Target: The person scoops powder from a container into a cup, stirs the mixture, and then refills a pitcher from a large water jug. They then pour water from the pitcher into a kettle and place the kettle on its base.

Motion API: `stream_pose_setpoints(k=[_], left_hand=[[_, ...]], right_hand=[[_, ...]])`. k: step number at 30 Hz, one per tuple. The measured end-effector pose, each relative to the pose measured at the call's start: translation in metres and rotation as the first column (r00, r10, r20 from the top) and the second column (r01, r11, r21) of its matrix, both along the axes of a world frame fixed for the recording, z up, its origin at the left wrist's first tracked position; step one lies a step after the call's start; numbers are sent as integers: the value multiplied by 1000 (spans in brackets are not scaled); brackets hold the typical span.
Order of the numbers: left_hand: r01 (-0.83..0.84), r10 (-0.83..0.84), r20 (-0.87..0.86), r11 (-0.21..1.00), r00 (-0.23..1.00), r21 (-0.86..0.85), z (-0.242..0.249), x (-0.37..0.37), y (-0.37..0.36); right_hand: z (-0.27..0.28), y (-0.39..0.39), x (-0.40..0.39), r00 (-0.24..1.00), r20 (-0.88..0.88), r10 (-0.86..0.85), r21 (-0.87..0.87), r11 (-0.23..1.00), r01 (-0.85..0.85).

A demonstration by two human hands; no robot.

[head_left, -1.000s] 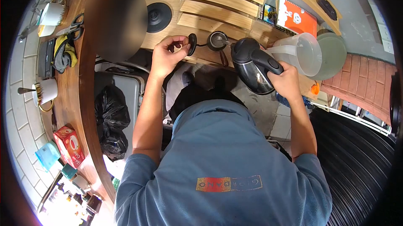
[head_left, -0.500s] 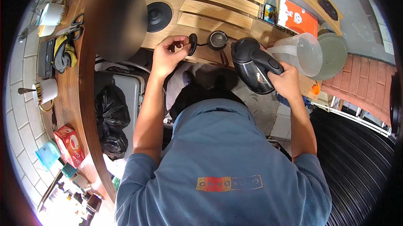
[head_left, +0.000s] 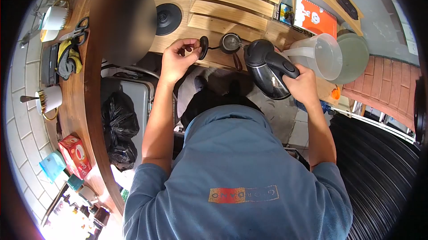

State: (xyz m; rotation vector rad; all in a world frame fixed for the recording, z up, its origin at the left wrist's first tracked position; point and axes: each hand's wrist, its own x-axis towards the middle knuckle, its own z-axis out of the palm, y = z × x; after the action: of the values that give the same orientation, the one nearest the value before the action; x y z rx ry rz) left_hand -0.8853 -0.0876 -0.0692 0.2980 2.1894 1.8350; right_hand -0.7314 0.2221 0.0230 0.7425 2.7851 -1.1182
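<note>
My right hand (head_left: 303, 84) is wrapped round the handle of a black electric kettle (head_left: 267, 73), tilted so that its spout meets the rim of a small round pot (head_left: 231, 42) in this view. The pot has a metallic-looking mesh inside, a dark thin spout on its left and a brown handle (head_left: 238, 63) pointing toward me. Left of it, my left hand (head_left: 183, 55) pinches a black round lid (head_left: 203, 48), held nearly edge-on beside the pot's spout. The inside of the kettle is hidden.
Behind the pot stands a slatted wooden rack (head_left: 236, 4), with the black kettle base (head_left: 168, 19) to its left. A clear plastic jug (head_left: 327, 57) is just right of the kettle. An orange spiral notebook (head_left: 316, 17) leans behind. A blurred round shape (head_left: 124, 19) covers the left side.
Both hands stay almost in place. The kettle has shifted very slightly left, still tilted at the pot, and the lid remains in my left hand.
</note>
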Motion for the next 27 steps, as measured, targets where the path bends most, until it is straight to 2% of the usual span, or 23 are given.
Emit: stream_pose_setpoints(k=[10,14,27], left_hand=[[-10,9,-20,999,1000,-40,-4,-1,-3],[-19,19,-17,1000,1000,-5,-4,0,-2],[-15,14,-6,1000,1000,-24,1,0,-2]], right_hand=[[1,0,0,1000,12,3,-3,1000,-3],[3,-2,-1,1000,27,13,30,999,-14],[-5,-1,1,1000,8,-7,-19,1000,7]])
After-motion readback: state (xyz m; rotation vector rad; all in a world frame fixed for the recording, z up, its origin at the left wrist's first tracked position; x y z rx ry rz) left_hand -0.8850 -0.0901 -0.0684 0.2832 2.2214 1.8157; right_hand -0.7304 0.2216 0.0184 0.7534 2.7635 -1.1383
